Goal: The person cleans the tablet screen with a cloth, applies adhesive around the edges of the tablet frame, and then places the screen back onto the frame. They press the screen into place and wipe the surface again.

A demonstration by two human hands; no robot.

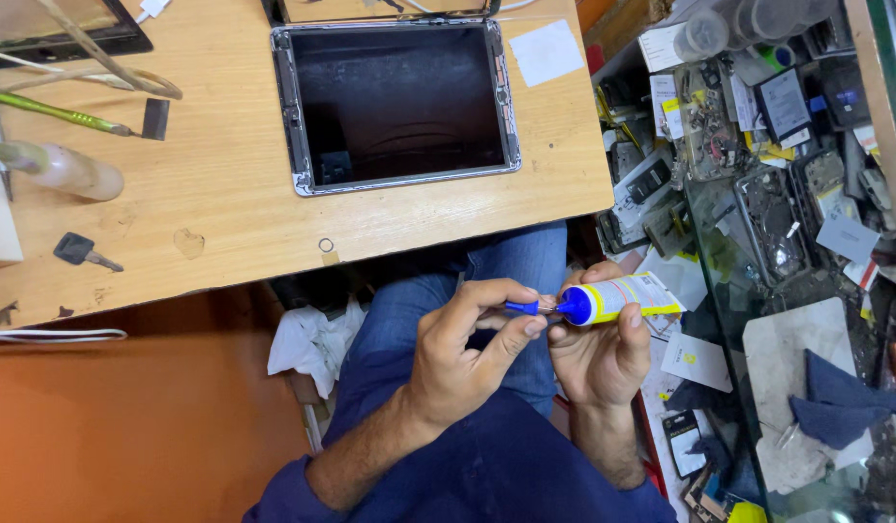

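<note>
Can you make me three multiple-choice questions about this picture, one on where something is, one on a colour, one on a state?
1. Where does the opened tablet lie?
A. on the wooden table
B. on the person's lap
C. on the floor

2. What colour is the cap at the tube's nozzle?
A. red
B. blue
C. green

3. How is the glue tube held?
A. lying loose on the table
B. gripped in the right hand
C. hanging from a hook

Answers: 1 A, it rests flat on the tabletop. 2 B, the left hand pinches a blue cap. 3 B, the right hand's fingers wrap the tube.
</note>
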